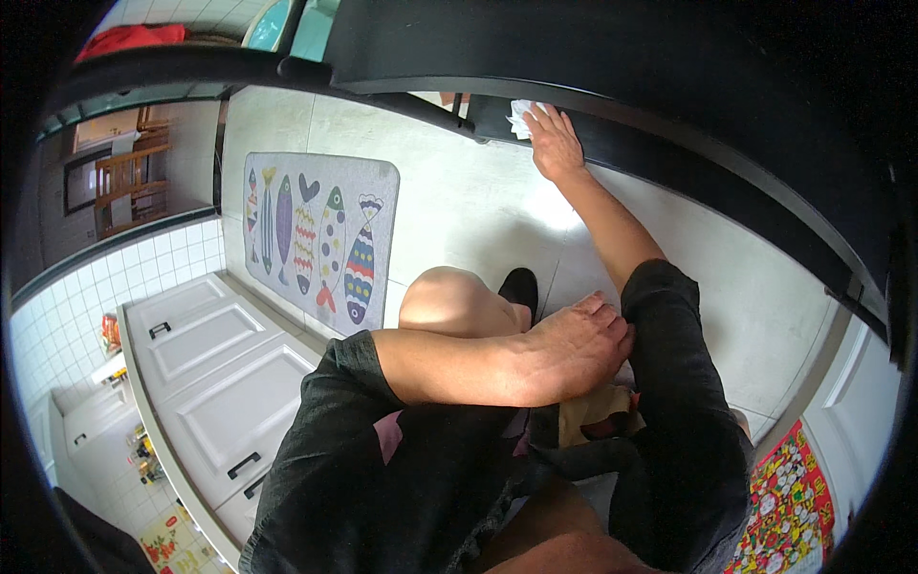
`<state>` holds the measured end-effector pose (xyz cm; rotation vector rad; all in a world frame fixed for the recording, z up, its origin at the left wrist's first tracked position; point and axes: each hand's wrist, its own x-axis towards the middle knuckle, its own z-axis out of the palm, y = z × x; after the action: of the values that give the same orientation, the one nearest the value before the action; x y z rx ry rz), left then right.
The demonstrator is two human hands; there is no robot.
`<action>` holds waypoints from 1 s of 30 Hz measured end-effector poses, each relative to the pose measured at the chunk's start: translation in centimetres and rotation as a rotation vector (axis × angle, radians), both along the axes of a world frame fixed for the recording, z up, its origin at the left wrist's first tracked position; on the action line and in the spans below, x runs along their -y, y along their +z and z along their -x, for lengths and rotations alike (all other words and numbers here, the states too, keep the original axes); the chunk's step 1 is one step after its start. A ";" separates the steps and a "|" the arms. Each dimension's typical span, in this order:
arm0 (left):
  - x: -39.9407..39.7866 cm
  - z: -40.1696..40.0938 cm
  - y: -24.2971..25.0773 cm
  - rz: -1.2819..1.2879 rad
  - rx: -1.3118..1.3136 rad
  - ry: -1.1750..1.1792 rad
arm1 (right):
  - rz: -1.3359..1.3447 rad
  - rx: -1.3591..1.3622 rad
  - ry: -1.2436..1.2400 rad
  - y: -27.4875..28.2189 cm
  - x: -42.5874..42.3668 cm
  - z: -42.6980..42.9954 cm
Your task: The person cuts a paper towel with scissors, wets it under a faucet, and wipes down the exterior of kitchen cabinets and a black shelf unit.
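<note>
My right hand (pixel 558 143) reaches away from me, its fingers laid over a crumpled white tissue or cloth (pixel 521 120). The white piece is pressed against the low black panel (pixel 609 140) of a piece of black furniture, just under its upper edge. My left forearm crosses in front of my body. My left hand (pixel 577 348) is bent at the wrist, with its fingers against the dark sleeve near my right elbow. Its palm and fingertips are hidden, and no object shows in it. A bare knee (pixel 448 301) and a dark shoe (pixel 520 287) are beyond the left forearm.
A grey mat with printed fish (pixel 323 237) lies on the pale tiled floor (pixel 459 201). White cabinets (pixel 222 344) with black handles line the left side. The black furniture top (pixel 574 43) overhangs the far side. Patterned red fabric or sheeting (pixel 789 495) is at lower right.
</note>
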<state>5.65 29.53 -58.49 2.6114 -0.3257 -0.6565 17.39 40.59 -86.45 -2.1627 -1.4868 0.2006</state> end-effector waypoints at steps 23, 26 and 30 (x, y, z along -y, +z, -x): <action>-4.2 1.6 2.6 0.068 0.108 0.169 | 0.436 0.438 -0.051 1.2 19.9 -12.2; -4.3 1.5 2.6 0.033 0.070 0.149 | 0.299 0.454 -0.016 0.5 25.9 -16.0; -3.2 0.7 2.0 0.044 0.081 0.121 | 0.146 0.372 -0.005 -1.7 20.0 -11.6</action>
<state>5.00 32.75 -56.52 2.5964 -0.2028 -0.4980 28.99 20.60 -88.16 -2.4178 -1.7117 -0.1063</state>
